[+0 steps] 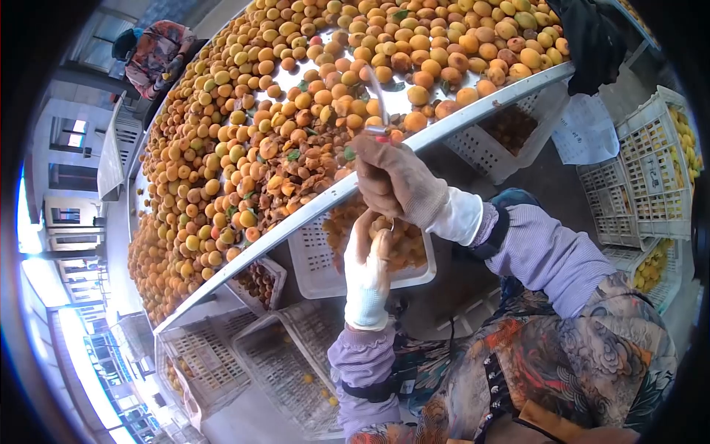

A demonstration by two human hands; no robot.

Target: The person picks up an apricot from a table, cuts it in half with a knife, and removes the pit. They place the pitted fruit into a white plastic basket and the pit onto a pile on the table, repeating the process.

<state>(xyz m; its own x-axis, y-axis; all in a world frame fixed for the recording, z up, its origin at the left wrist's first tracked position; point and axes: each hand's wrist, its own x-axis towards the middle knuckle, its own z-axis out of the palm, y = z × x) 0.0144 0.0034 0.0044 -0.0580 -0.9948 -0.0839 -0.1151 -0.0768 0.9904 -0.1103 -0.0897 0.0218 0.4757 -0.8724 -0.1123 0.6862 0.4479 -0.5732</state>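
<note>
My right hand (403, 181), in a brown-stained glove, is closed at the table's metal edge (451, 122). A thin curved tool (378, 96) with a red part sticks out above its fingers. Just below it, my left hand (367, 274), in a pale glove with stained fingertips, pinches a small orange fruit (381, 223), mostly hidden by the fingers. Both hands nearly touch above a white crate (333, 288) of orange fruit pieces. Beyond the edge, many apricots (200, 170) cover the table, with a heap of brownish split fruit (303, 174) nearest my hands.
Another white crate (488, 159) with dark pieces stands under the edge at right. Stacked crates (640, 174) of yellow fruit are far right. More crates (214, 355) stand lower left. A person (159, 55) works at the far upper left. Black cloth (592, 44) hangs at the upper right.
</note>
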